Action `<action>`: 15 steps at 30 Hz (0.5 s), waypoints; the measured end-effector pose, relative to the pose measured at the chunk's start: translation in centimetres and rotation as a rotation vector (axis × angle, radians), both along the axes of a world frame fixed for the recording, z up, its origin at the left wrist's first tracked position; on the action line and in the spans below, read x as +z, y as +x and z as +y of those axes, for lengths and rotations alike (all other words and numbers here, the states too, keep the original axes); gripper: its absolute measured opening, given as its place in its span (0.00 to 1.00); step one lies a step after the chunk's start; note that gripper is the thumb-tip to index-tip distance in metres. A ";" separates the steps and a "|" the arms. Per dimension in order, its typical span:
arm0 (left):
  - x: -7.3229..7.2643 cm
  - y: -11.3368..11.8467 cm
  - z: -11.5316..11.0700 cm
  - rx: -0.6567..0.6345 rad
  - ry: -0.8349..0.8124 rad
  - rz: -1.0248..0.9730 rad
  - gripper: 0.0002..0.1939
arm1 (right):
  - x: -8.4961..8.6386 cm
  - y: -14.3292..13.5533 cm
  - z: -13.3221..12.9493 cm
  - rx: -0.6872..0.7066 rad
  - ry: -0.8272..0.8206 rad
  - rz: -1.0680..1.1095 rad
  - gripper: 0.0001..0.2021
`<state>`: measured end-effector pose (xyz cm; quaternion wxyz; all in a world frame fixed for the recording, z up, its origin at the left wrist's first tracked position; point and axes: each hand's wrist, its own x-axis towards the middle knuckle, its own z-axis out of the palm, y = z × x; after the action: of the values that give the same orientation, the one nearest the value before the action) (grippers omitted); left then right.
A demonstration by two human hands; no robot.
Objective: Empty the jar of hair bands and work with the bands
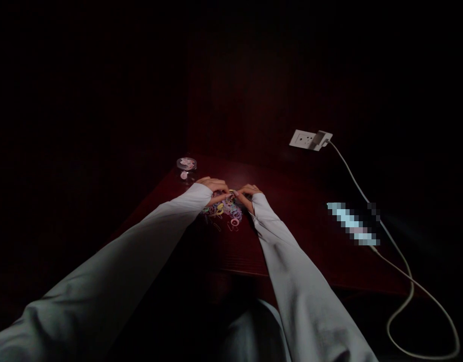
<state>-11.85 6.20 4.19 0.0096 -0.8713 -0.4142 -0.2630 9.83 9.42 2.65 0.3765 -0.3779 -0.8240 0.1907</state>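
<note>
A loose heap of small coloured loops and clips [235, 213] lies on the dark red table, in purple, yellow, pink and green. Over the heap's far side, my left hand [214, 187] comes in from the left, with bent fingers and the fingertips pinched. Facing it, my right hand [248, 195] is closed too, its thumb and forefinger close to the left fingertips. Between the two hands shows a small yellow loop [232, 191], pinched from both sides; its exact kind is too small to make out. A pink ring [235, 221] sits at the heap's near edge.
A clear round jar [186, 170] with pinkish pieces stands behind my left hand. On the right lies a phone-like device, blurred out [352, 224], with a white cable [409, 266] looping past the table edge to a plug [320, 140] in the wall socket [301, 139].
</note>
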 end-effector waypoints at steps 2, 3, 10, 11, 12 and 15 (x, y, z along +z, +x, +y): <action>-0.2 0.0 0.1 0.002 -0.004 -0.009 0.13 | 0.2 0.0 0.0 0.003 0.006 0.005 0.20; -0.2 -0.1 0.1 0.002 -0.004 -0.017 0.13 | 0.2 0.1 0.0 -0.005 0.012 0.011 0.20; -0.4 -0.2 0.5 0.046 0.018 -0.047 0.12 | 0.4 0.9 0.4 -0.176 0.077 0.101 0.24; -0.4 -0.2 0.5 0.050 0.019 -0.051 0.12 | 0.6 1.1 0.5 -0.239 0.094 0.114 0.25; -0.4 -0.2 0.5 0.055 0.022 -0.056 0.12 | 0.7 1.4 0.6 -0.313 0.115 0.127 0.26; -0.2 -0.2 0.4 0.078 0.040 -0.071 0.11 | 0.9 2.3 0.9 -0.550 0.177 0.169 0.27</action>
<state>-12.09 6.57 3.95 0.0225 -0.8442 -0.4426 -0.3015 12.16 10.36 3.53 0.5127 -0.5353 -0.6701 0.0398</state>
